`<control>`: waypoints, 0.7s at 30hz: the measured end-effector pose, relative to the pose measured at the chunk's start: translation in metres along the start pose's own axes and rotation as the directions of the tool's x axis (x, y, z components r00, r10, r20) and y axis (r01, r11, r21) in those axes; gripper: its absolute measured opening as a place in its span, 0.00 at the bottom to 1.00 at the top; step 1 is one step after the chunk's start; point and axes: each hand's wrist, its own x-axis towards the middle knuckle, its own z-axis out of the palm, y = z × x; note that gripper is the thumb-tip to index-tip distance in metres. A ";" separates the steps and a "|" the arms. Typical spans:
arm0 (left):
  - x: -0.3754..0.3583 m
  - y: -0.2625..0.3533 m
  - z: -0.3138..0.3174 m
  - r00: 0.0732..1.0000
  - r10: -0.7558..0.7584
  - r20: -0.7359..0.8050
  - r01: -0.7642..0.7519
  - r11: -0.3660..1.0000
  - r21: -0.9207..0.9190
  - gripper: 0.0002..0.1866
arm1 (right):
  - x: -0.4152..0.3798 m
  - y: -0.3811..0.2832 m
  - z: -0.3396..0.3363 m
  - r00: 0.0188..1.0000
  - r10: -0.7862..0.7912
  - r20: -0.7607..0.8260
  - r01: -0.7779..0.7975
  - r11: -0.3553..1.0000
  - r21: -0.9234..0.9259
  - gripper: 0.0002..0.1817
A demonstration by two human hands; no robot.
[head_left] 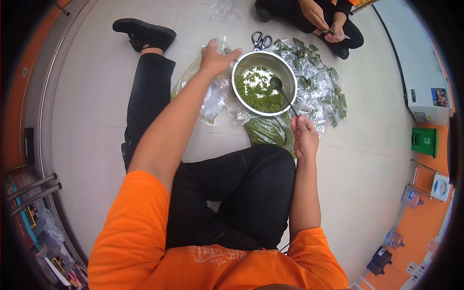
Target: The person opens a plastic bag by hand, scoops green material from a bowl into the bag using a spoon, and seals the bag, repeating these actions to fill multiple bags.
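Observation:
My right hand [304,135] is closed around the handle of a black spoon [287,98], whose bowl rests over a metal bowl [234,91] with chopped green leaves [265,102] inside. Left of that bowl, my left hand [216,61] reaches forward with its thumb spread away from the fingers. Its fingertips are at some blurred clear plastic [223,47]. Below it lie clear plastic bags [213,102]. A large bag of green leaves [267,130] sits in front of the bowl, by my knee.
Many small filled plastic packets [316,79] are heaped right of the bowl. Black-handled scissors [261,40] lie behind it. Another person's hands [328,26] hold something small at the top right. More clear plastic [226,9] is at the top; a green bin [424,142] stands far right.

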 end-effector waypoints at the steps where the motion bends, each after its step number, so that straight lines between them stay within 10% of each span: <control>1: 0.001 -0.013 -0.007 0.999 -0.044 -0.004 0.044 0.996 0.075 0.40 | -0.004 -0.001 0.001 1.000 0.005 -0.023 -0.008 0.991 -0.132 0.18; 10: -0.065 -0.059 -0.084 0.921 -0.142 0.362 -0.114 0.791 0.601 0.32 | -0.021 -0.027 0.028 0.974 -0.226 0.007 0.190 0.801 -0.567 0.22; 21: -0.072 -0.037 -0.106 0.951 -0.167 0.259 0.060 0.926 0.374 0.11 | -0.044 -0.053 0.160 0.886 -0.304 0.351 0.448 0.755 -0.479 0.18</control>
